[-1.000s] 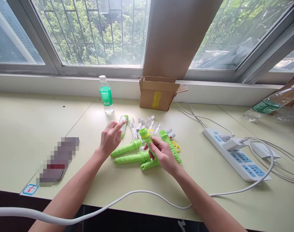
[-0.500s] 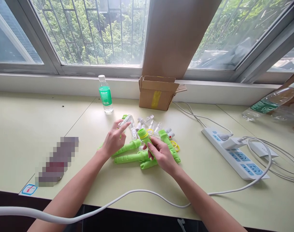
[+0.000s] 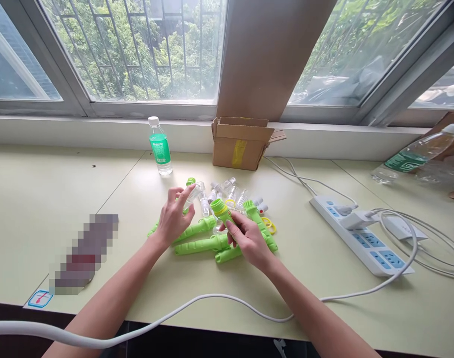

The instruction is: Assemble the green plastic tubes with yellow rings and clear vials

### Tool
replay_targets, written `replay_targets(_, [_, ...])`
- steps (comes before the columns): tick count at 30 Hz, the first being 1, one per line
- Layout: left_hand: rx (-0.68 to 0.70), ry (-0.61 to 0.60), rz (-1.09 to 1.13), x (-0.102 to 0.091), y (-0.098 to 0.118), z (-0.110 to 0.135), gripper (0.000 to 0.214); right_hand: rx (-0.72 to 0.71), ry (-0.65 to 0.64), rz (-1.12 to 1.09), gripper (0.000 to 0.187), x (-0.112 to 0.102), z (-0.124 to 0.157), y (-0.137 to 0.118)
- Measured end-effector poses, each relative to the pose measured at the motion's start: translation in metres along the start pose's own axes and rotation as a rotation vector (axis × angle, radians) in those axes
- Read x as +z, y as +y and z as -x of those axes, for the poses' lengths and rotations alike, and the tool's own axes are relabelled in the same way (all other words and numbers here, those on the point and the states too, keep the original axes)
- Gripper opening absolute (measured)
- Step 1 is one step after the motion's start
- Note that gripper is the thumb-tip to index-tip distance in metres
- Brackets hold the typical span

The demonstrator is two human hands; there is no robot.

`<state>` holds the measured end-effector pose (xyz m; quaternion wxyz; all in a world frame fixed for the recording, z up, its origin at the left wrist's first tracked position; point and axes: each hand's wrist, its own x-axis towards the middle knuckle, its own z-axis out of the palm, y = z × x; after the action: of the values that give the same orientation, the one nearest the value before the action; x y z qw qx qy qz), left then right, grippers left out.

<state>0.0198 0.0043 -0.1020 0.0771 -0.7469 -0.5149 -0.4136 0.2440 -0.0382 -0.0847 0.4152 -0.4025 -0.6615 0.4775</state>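
In my right hand [image 3: 247, 236] is a green threaded tube [image 3: 221, 208], like a flashlight body, with a yellow ring below its thread. Its threaded mouth points up and away from me. My left hand [image 3: 176, 214] hovers at the left of the pile, thumb and index finger apart. Just beyond those fingers are a clear plastic piece [image 3: 192, 197], partly hidden by them, and a green cap [image 3: 190, 182]. Several more green tubes [image 3: 202, 244] lie below and between my hands. Behind them are clear plastic parts with white ends [image 3: 205, 206] and loose yellow rings [image 3: 269, 225].
A water bottle [image 3: 160, 149] and an open cardboard box [image 3: 241, 146] stand near the window. On the right are a power strip [image 3: 361, 238] with plugged-in cables and a tilted bottle [image 3: 409, 160]. A white cable [image 3: 227, 297] crosses the table's front. A blurred object [image 3: 87, 253] lies left.
My left hand has shifted slightly left and its index finger has drawn back, showing more of the green cap. My right hand keeps the green tube in about the same place.
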Motion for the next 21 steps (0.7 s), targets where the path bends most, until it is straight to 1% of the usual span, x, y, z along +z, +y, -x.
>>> replay_targets(3, [-0.059,-0.019,-0.037,-0.0008,0.0028,0.0010,0.053,-0.003,0.003,0.000,0.020,0.0003,0.0001,-0.0002])
replay_targets(7, [-0.119,-0.034,-0.040,-0.0018,0.0036,0.0023,0.036,-0.005,0.002,0.014,0.021,-0.0003,0.0002,0.0001])
replay_targets(10, [-0.112,-0.037,-0.014,-0.0019,0.0030,0.0029,0.025,-0.006,0.002,0.029,0.021,-0.0011,0.0001,-0.0003])
replay_targets(13, [-0.075,-0.055,-0.007,-0.0026,0.0040,0.0030,0.022,-0.013,0.006,0.048,0.020,-0.0012,0.0002,-0.0009])
replay_targets(17, [0.077,-0.112,-0.034,-0.0044,0.0063,0.0025,0.031,-0.021,0.010,0.065,0.020,-0.0004,0.0007,-0.0015])
replay_targets(19, [0.145,-0.137,-0.074,-0.0044,0.0062,0.0028,0.029,-0.020,0.011,0.067,0.020,-0.0001,0.0009,-0.0015])
replay_targets(21, [0.179,-0.170,-0.106,-0.0038,0.0053,0.0035,0.026,-0.023,0.016,0.069,0.020,-0.0002,0.0011,-0.0014])
